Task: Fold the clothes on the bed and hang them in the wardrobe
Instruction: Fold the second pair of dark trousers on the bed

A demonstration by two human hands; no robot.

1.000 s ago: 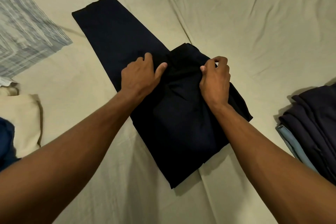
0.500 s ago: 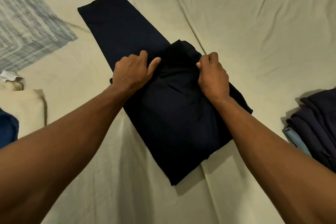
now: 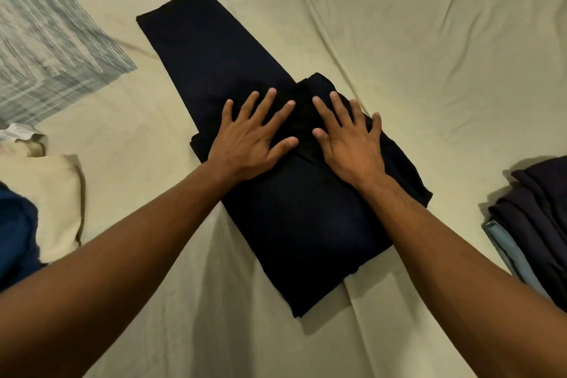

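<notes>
in the middle of the bed, on its pale wrinkled sheet, lies a pair of dark navy trousers, partly folded: a thick doubled part sits nearer the person, and a single flat length runs away from it toward the far left, ending in a straight hem. the whole garment lies slanted across the sheet. the left hand rests flat on the far edge of the doubled part, where it meets the single length, with straight fingers spread apart and holding nothing. the right hand lies just beside it on the same folded edge, also flat and released, fingers spread, thumb pointing toward the left hand; the two thumbs are near each other but apart. both palms press down on the cloth, and both bare forearms reach in from the near edge. toward the right edge of the bed sits a stack of dark folded clothes, with a light blue folded piece showing under its near side. toward the left edge lies a cream folded garment with a white label at its far end, and a blue garment lies partly over its near left part. at the far left corner a blue and white patterned cloth lies on the sheet, well apart from the trousers.
</notes>
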